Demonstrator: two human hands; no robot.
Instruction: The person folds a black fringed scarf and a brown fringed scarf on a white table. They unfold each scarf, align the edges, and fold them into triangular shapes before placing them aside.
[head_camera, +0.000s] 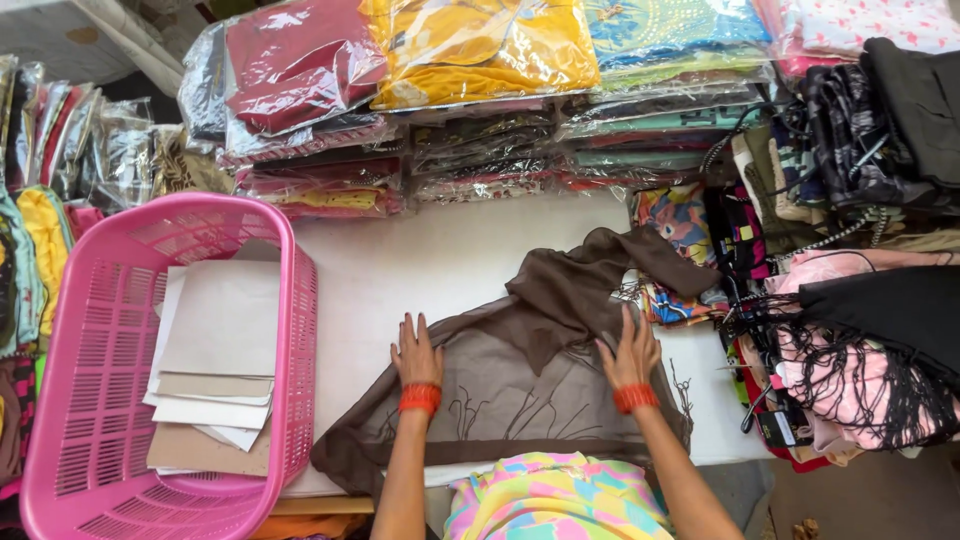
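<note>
Head view, reading left to right from the brown cloth (520, 370). Pink basket (60, 400) just left of it, holding flat cardboard sheets (215, 350). Left hand (415, 352) flat on the cloth's left part, fingers spread, gripping nothing. Cloth lies on the white table (400, 265), long axis left to right, under both palms. Right hand (630, 352) pressed open on its right part, beneath the bunched fold. Bagged clothes (470, 60) stacked behind; fringed scarves (860, 380) right.

Both forearms reach forward from the bottom edge, each wrist wearing a red bangle. The left hand (416, 350) lies flat, palm down, fingers together and pointing ahead. The right hand (630, 350) is likewise palm down, fingers spread slightly, seemingly pressing flat.
</note>
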